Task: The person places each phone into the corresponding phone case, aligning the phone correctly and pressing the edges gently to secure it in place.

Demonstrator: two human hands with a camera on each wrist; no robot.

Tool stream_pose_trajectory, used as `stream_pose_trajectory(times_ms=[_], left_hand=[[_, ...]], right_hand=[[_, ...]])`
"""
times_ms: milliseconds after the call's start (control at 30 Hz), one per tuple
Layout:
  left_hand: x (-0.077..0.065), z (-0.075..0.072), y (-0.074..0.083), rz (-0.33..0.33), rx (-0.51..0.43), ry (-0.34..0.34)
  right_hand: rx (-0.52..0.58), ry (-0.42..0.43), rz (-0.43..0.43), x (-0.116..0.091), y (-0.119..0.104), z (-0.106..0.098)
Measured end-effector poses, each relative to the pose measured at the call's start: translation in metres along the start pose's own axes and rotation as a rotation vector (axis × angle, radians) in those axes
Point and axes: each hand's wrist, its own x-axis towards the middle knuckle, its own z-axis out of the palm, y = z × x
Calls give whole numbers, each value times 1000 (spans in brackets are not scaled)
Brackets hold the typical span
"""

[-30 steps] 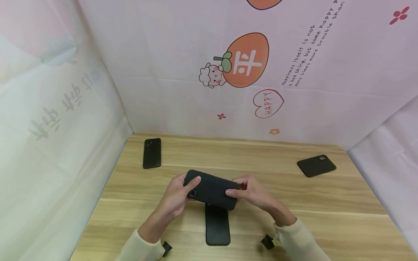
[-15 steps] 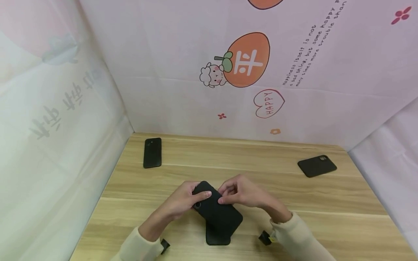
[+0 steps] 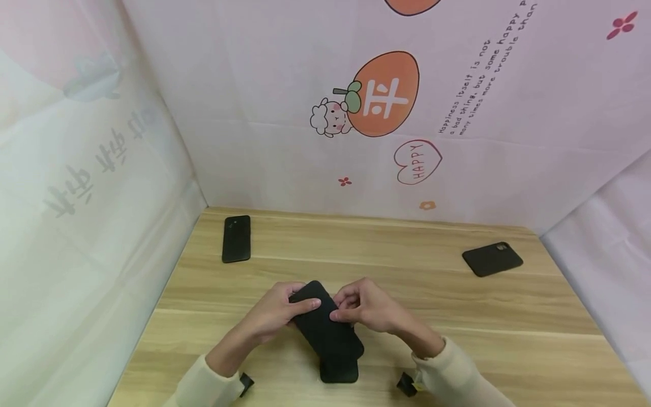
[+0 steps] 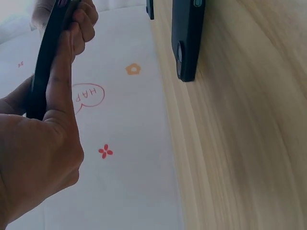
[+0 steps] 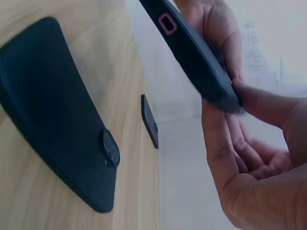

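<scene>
At the left, a pale cloth [image 3: 91, 243] with grey lettering hangs beside the desk [image 3: 458, 316]. Near the desk's far left corner, a dark phone [image 3: 236, 240] lies flat, its long side running roughly along the left edge. Next comes a cream sleeve [image 3: 205, 384], and from it the left hand [image 3: 277, 311], clamped on the black phone [image 3: 328, 325], thumb across the upper face and fingers underneath. That phone is above the desk, tilted, midway between the side edges and towards the near edge. Below it, partly covered from above, lies a 2nd phone [image 3: 339, 373]; the right wrist view shows 2 lenses on its raised camera block. The right hand [image 3: 368, 308] is clamped on the raised phone's right side, thumb on the face, fingers curled behind. Farthest right, towards the desk's far right corner, a dark case [image 3: 492, 260] with a camera cut-out lies at a slant.
</scene>
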Motion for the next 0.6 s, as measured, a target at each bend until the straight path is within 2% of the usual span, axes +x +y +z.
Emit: stream_pose_trajectory(times_ms=[133,233,400,600], left_hand=[[-4,-10,-4,-13,-65,56],[-8,-21,-9,-30,-90,56],[-14,-36,-16,-57,-68,12],[-19,-46,-21,-78,-1,3]], right_hand=[[122,38,46,2,3,11],[219,56,83,4,8,22],[308,88,135,9,15,41],[338,130,141,15,23,60]])
